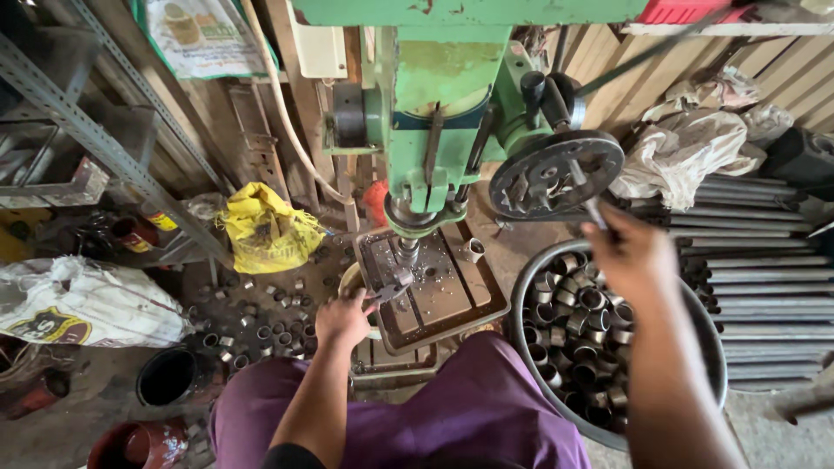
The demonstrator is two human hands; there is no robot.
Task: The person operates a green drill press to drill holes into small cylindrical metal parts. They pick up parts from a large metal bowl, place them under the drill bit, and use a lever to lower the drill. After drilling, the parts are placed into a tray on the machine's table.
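Note:
I sit facing a green drill press [434, 95]. My left hand [341, 319] grips pliers [388, 292] that clamp a small metal ring on the dark work table [456, 295], right under the drill chuck [407, 247]. My right hand [632, 252] is raised and closed on a thin feed lever handle [589, 198] that sticks out from the black spoked wheel [554, 174]. Another short metal ring [471, 251] rests at the table's far right corner.
A round metal basin [525, 288] full of several short pipe rings stands at my right. Long steel rods [764, 278] lie stacked further right. Loose rings [261, 326] litter the floor at left, by a yellow bag [265, 227], a white sack [82, 304] and a black tin [169, 375].

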